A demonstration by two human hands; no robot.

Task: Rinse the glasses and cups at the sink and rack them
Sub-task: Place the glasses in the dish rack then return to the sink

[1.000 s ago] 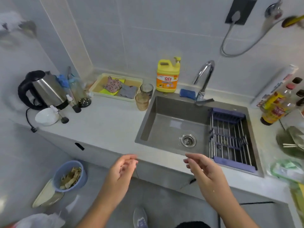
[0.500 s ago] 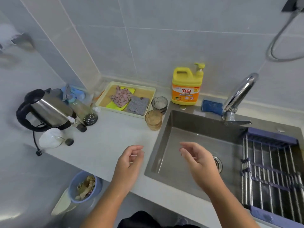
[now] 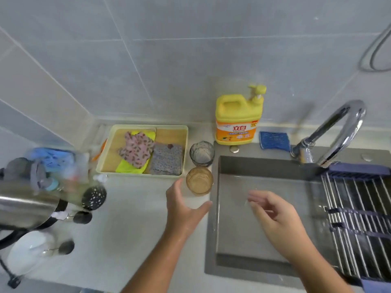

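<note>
Two glasses stand on the counter at the sink's left edge: an amber glass (image 3: 199, 181) in front and a grey glass (image 3: 201, 153) behind it. My left hand (image 3: 183, 206) is open just below and left of the amber glass, thumb and fingers spread toward it, a small gap between them. My right hand (image 3: 273, 214) hovers over the grey sink basin (image 3: 254, 246), fingers loosely curled and empty. A wire rack with blue ends (image 3: 357, 220) lies across the sink's right side. The chrome faucet (image 3: 338, 132) arches over the back; no water runs.
A yellow detergent bottle (image 3: 238, 119) and a blue sponge (image 3: 274, 140) sit behind the sink. A yellow tray (image 3: 171, 129) holds cloths. At the left stand a steel kettle (image 3: 25, 204), small bottles and a white lid (image 3: 27, 250).
The view has closed in on the counter. My left hand has reached forward to the amber glass and spread open; my right hand has moved forward over the basin.
</note>
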